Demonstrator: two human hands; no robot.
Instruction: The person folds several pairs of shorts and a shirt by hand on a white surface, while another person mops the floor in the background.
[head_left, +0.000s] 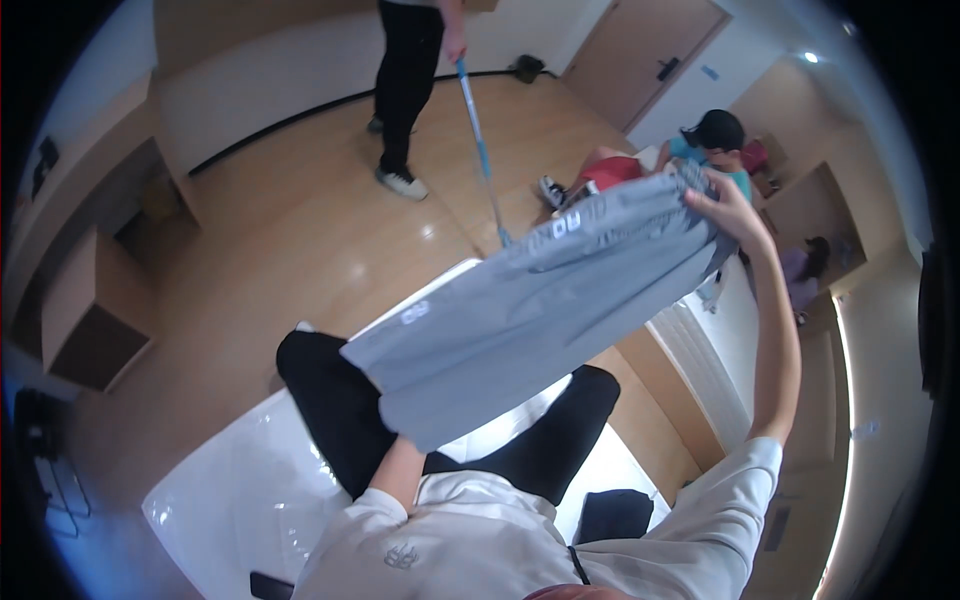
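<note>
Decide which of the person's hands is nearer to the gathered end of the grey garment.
Right. The right hand grips the gathered end; the left hand is hidden, judging by the left forearm, behind the opposite, lower end of the grey garment.

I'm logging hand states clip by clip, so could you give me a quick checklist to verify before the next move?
1. Right hand gripping the gray garment: ok, thumb and fingers close on its gathered end.
2. Left hand gripping it: cannot tell; the left forearm runs behind the fabric.
3. Garment smooth: not ok, creases run along it.
4. Dark cloth apart from the garment: ok, it lies separately on the white surface.
5. Standing person's blue pole well clear: cannot tell from one view.
</note>
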